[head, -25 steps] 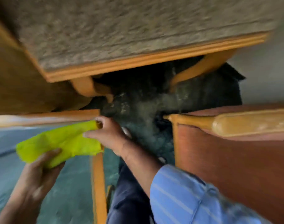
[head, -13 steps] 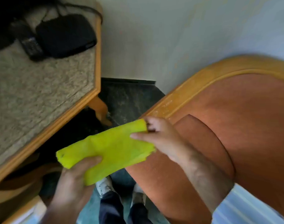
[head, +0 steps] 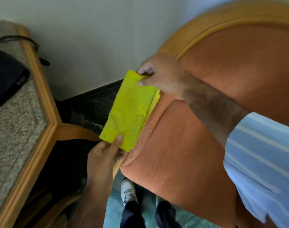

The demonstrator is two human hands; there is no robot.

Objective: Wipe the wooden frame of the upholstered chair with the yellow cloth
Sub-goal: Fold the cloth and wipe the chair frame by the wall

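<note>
A folded yellow cloth (head: 129, 111) lies stretched along the left edge of the orange upholstered chair (head: 198, 145), covering that part of its wooden frame. My right hand (head: 158, 76) pinches the cloth's upper end, close to where the curved wooden frame (head: 206, 25) runs over the chair back. My left hand (head: 106, 153) grips the lower end with the thumb on top. A short piece of the frame (head: 116, 167) shows just below the cloth.
A second chair with a grey seat (head: 14, 122) and a wooden rim (head: 41, 116) stands at the left, with a black device (head: 5, 76) and a cord on it. A pale wall is behind. My feet (head: 128, 191) stand on teal carpet below.
The view has swung from under the grey chair to the orange chair. The cloth, held at both ends, has turned from lying across to running along the orange chair's left edge.
</note>
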